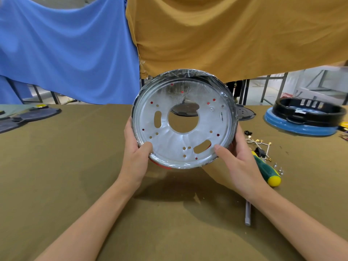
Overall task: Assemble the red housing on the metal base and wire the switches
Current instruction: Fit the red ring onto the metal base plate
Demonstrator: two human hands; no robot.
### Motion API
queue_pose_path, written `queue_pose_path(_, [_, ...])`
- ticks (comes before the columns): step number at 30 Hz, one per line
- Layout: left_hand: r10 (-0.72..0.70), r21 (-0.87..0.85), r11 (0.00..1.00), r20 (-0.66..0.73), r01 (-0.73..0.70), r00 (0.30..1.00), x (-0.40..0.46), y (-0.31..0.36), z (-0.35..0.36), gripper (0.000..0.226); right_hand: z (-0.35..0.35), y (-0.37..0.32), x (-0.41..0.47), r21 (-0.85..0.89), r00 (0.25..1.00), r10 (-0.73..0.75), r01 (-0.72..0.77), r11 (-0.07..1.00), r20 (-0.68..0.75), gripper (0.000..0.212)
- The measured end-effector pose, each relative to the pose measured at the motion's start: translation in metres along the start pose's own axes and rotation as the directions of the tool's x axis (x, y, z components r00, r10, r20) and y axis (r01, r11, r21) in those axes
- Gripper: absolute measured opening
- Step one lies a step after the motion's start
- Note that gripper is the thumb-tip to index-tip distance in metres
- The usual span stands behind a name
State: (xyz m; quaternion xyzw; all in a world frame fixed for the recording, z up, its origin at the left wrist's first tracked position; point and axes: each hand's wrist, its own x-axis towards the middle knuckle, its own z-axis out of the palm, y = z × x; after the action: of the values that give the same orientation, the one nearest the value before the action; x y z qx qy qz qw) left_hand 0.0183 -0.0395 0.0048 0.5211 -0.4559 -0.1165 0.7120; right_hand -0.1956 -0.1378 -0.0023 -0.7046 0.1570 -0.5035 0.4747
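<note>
Silvery round metal base point(185, 127), central hole, film-wrapped rim

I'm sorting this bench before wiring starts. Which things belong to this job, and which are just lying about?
Job: metal base with red housing behind, held by left hand and right hand; screwdriver; wires; screws.
Lying about: black ring on blue base; dark plates.
</note>
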Motion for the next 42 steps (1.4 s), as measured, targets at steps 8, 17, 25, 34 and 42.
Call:
queue_pose_path(8, [0.011, -0.009, 1.000, -0.001, -0.011, 1.000, 0.001, -0.002, 0.000, 0.087, 0.000, 0.000, 0.000, 0.005, 1.000, -0.020, 0.020, 1.000, 0.003, 0.068])
queue_pose_path(17, [0.000, -0.022, 1.000, -0.004, 0.000, 1.000, 0.002, -0.003, -0.001, 0.088, -0.001, -0.002, -0.001, 0.009, 1.000, -0.006, 0.005, 1.000, 0.025, 0.071])
queue_pose_path(25, [-0.035, 0.004, 0.999, -0.009, 0.035, 0.999, 0.001, -0.001, -0.001, 0.088, 0.000, -0.009, -0.002, -0.017, 1.000, 0.030, -0.030, 0.999, 0.000, 0.071])
queue_pose_path(34, [-0.148, 0.034, 0.988, -0.005, 0.148, 0.989, 0.001, -0.004, -0.002, 0.087, 0.000, -0.008, -0.002, -0.094, 0.995, 0.101, -0.101, 0.990, 0.000, 0.068])
queue_pose_path(42, [-0.405, 0.034, 0.914, 0.015, 0.404, 0.914, 0.008, -0.008, -0.002, 0.081, -0.002, 0.000, 0.005, -0.041, 0.942, 0.336, -0.335, 0.941, 0.002, 0.044])
